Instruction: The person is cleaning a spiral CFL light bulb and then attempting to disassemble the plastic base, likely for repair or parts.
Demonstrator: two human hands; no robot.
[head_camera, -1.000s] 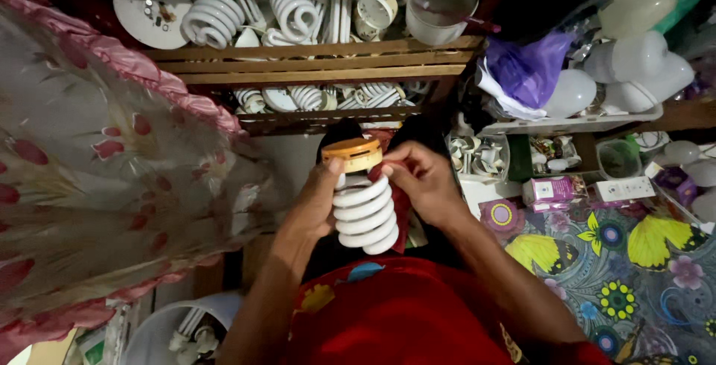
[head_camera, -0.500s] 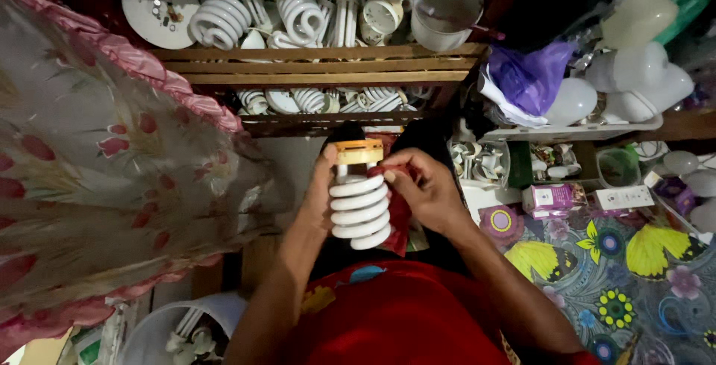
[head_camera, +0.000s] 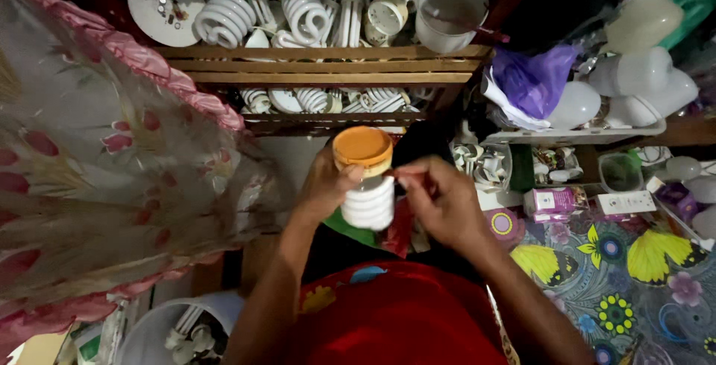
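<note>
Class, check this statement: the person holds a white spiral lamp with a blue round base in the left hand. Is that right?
Not quite. The head view shows the white spiral lamp has an orange round base, not blue. The left hand does hold it.

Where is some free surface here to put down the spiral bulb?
The flowered cloth at right has bare room past the small boxes. The wooden crate is packed with spiral lamps; the tray holds round bulbs. Both hands, left hand and right hand, grip the spiral bulb.

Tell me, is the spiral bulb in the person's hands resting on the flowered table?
No, the spiral bulb is held up in the left hand, well left of the flowered table.
</note>
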